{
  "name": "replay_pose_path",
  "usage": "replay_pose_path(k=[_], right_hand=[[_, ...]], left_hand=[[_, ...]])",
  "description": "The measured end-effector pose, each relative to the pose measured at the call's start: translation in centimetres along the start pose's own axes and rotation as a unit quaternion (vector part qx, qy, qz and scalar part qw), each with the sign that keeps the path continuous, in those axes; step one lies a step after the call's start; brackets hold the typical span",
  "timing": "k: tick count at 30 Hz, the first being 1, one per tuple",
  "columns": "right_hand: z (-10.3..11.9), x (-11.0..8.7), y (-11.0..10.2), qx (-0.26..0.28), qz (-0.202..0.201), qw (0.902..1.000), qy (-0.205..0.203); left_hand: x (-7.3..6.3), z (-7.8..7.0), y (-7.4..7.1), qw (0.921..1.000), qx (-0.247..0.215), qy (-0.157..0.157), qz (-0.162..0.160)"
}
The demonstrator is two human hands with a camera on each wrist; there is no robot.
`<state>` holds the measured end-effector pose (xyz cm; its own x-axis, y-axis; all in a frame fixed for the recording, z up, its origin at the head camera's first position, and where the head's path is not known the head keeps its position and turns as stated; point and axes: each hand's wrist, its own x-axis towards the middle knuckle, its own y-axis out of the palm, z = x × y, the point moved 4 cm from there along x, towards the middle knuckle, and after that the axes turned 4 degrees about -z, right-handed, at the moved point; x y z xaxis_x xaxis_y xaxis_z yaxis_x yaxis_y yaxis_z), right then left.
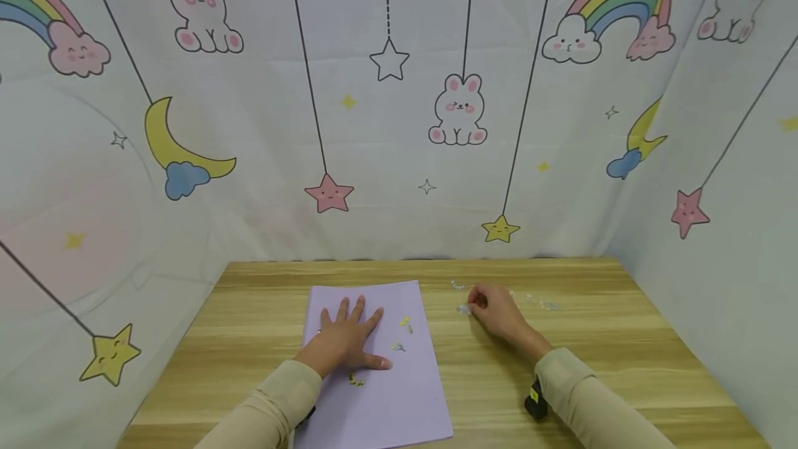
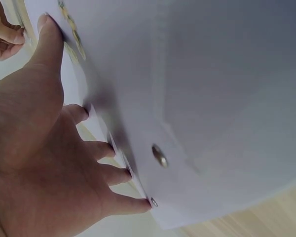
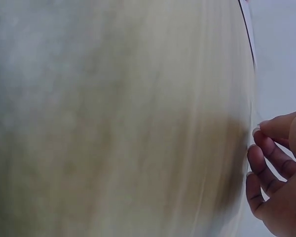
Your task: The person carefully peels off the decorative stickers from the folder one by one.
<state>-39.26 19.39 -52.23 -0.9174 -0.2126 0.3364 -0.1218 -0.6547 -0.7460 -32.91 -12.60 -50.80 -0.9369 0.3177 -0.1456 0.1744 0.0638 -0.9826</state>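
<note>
My left hand (image 1: 346, 341) rests palm down with its fingers spread on a flat lilac folder (image 1: 405, 407). Around that hand the cover bears small decorations: a yellow flower-like piece (image 1: 406, 324), a blue and yellow one (image 1: 397, 347) and a curved yellow one (image 1: 356, 380). Over the wood to the folder's right, my right hand (image 1: 499, 310) has thumb and index fingertip together, pinching a small translucent bluish piece (image 1: 464, 310). In the right wrist view the fingertips (image 3: 257, 131) meet close over the tabletop; the piece barely shows there.
More tiny pale pieces (image 1: 550, 306) lie on the wooden table (image 1: 598, 366) to the right of the right hand, and a short row of them (image 1: 458, 285) lies beyond it. A white curtain (image 1: 386, 137) printed with rabbits, stars and rainbows closes off the back and sides.
</note>
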Motion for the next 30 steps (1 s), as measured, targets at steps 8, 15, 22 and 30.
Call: replay_pose_path(k=[8, 15, 22, 30], right_hand=[[0.01, -0.18, -0.17, 0.002, 0.002, 1.0, -0.002], [0.16, -0.39, -0.2, -0.003, 0.008, 0.9999, -0.008], [0.28, -0.46, -0.42, 0.001, 0.007, 0.9999, -0.008], [0.4, -0.43, -0.5, 0.011, 0.007, 0.9999, 0.01]], left_hand=[[-0.25, -0.01, -0.24, 0.9999, 0.008, -0.006, 0.007], [-0.12, 0.09, -0.06, 0.9999, 0.007, -0.007, 0.006], [-0.19, 0.12, -0.05, 1.0, 0.003, -0.006, 0.006], [-0.18, 0.07, -0.19, 1.0, 0.009, -0.003, 0.003]])
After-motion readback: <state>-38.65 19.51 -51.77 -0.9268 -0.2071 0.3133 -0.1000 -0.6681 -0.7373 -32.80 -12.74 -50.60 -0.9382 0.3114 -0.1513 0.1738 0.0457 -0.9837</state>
